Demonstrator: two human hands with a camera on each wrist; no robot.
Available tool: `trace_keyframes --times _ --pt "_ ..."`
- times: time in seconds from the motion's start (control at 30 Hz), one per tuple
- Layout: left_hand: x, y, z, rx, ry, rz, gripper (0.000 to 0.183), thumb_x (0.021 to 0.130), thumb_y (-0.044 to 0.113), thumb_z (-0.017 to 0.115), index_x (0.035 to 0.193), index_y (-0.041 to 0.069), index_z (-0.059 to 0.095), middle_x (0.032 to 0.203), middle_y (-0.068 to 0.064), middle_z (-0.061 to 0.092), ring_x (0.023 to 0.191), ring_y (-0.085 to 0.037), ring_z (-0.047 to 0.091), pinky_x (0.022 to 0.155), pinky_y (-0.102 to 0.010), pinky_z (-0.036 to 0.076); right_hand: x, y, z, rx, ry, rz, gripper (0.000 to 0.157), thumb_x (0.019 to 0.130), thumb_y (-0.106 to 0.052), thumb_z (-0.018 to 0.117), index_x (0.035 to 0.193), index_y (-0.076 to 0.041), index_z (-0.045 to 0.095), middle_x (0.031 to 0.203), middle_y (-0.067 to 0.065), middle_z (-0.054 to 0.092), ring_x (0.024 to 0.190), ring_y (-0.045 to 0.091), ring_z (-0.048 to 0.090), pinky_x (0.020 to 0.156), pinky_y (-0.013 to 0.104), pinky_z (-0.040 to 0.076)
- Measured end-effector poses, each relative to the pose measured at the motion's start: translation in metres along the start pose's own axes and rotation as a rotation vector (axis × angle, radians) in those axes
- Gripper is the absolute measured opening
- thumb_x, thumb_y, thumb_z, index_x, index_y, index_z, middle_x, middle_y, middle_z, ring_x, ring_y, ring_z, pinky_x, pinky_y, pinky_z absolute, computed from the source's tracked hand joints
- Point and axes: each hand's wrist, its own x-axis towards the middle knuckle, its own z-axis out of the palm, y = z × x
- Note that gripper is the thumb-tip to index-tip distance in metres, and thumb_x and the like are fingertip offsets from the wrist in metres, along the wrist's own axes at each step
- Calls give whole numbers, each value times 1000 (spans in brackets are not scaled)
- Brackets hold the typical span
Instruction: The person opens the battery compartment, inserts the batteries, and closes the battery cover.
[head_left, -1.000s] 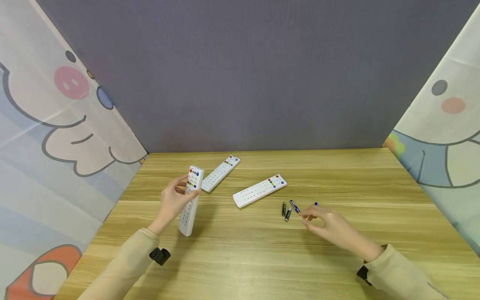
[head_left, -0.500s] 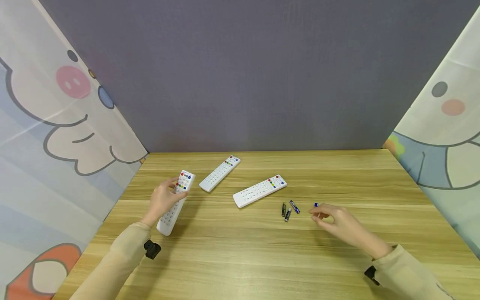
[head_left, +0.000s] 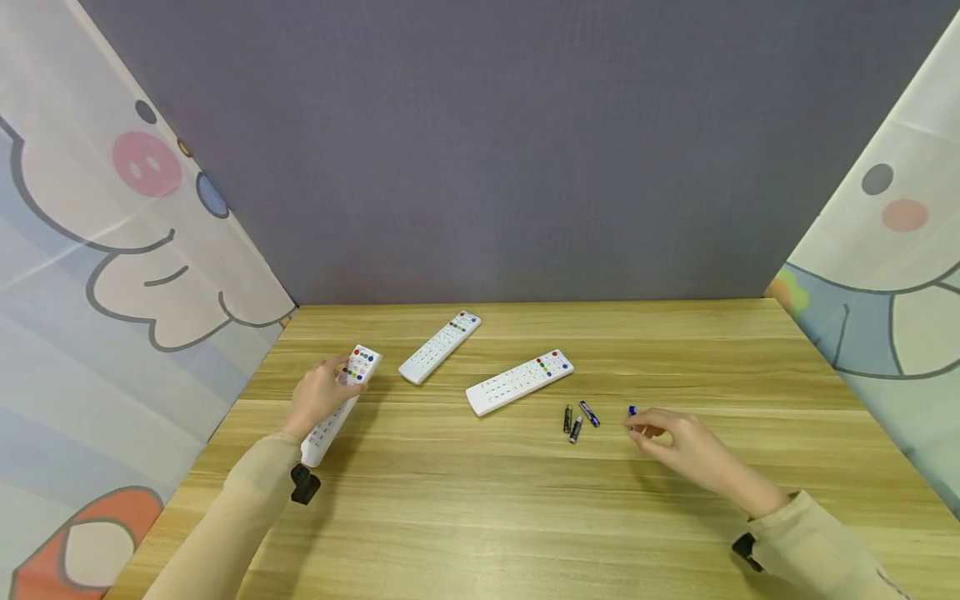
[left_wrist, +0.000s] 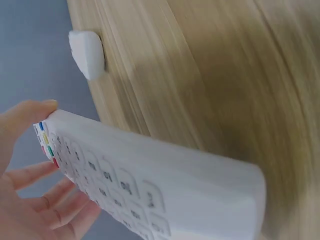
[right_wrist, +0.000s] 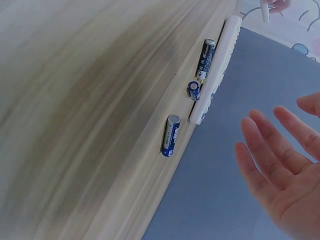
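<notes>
My left hand [head_left: 315,402] grips a white remote control [left_wrist: 150,165] near its end with the coloured buttons, thumb on one edge and fingers on the other. The remote slants, its plain end toward me. On the right, my right hand [head_left: 681,443] hovers over the table with thumb and fingers apart and nothing between them. Just beyond its fingertips lies a blue battery [right_wrist: 171,135], partly hidden by the fingers in the head view. To the left of that hand lie another blue battery [head_left: 589,414] and two dark batteries [head_left: 567,418], close together.
Two more white remotes lie face up on the wooden table [head_left: 480,517]: one remote [head_left: 519,382] in the middle, another remote [head_left: 439,347] farther back. A grey panel [head_left: 480,167] rises behind the table. Printed cloths [head_left: 60,358] hang at both sides.
My left hand has carried its remote leftward and lower toward the table. My right hand has moved right, away from the battery group, to the single blue battery.
</notes>
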Motion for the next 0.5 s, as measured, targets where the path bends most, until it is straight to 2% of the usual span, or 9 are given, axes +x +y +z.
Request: trace_keyframes --times 0.07,0.27,0.33,0.43,0.5 --pt "1 -3 0 11 -10 0 63 79 26 67 127 -8 44 103 -31 57 65 -24 53 46 -27 39 -1 1 0 1 -8 12 14 82 -9 65 96 -7 67 88 -5 66 76 -3 54 62 25 54" --pt "6 -11 1 32 -29 -15 62 78 24 68 126 -9 45 77 -19 57 51 -15 35 42 -24 27 -2 2 -1 6 -18 33 15 83 -11 64 97 -7 67 90 -4 67 77 -2 54 62 26 54" --pt "7 -13 2 35 -42 -22 62 78 24 68 126 -9 45 79 -20 58 49 -14 32 42 -23 25 -3 3 -1 6 -20 39 15 83 -11 64 98 -6 67 90 -3 67 77 -1 55 62 26 54" --pt "9 -16 3 56 -63 -29 62 78 25 68 126 -8 46 96 -27 59 55 -17 40 44 -24 29 -3 3 -1 7 -27 54 16 84 -12 64 98 -7 67 91 -3 67 78 -1 55 63 27 54" --pt "10 -18 4 68 -78 -36 62 78 25 68 126 -8 46 111 -31 55 58 -18 41 45 -25 30 -3 3 -1 7 -29 61 16 84 -13 64 99 -7 67 91 -3 67 78 -1 55 63 27 54"
